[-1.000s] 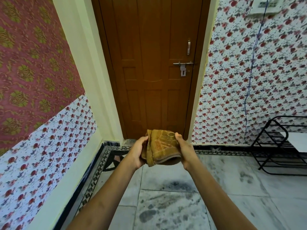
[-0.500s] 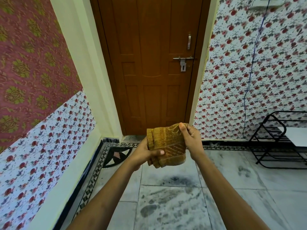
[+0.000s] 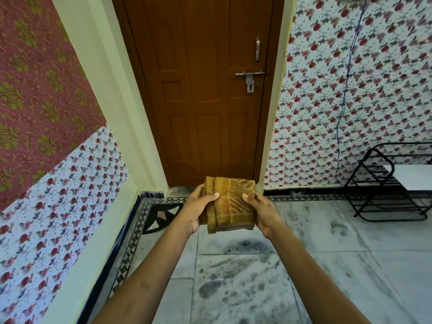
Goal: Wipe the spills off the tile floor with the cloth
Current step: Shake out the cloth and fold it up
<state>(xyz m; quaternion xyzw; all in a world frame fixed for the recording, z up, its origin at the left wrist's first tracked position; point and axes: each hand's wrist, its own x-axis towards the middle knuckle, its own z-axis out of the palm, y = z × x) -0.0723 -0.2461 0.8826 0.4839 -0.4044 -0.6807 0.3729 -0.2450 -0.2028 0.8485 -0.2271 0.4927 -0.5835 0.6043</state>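
Observation:
A folded mustard-brown cloth [image 3: 231, 203] is held up in front of me, well above the floor. My left hand [image 3: 195, 206] grips its left side with the thumb on top. My right hand [image 3: 263, 210] holds its right edge, thumb pressed on the face of the cloth. Below the hands, dark smeared spills [image 3: 224, 274] mark the pale marble tile floor [image 3: 350, 265], with another dark patch [image 3: 243, 244] just under the cloth.
A shut brown wooden door [image 3: 205, 90] with a latch stands straight ahead. Patterned walls close in on the left and right. A black metal rack [image 3: 385, 183] stands on the floor at the right, with a blue cord [image 3: 343, 90] hanging above it.
The cloth has been turned and flattened between both hands, its broad face now toward me. The right thumb moved from the top edge onto the cloth's face.

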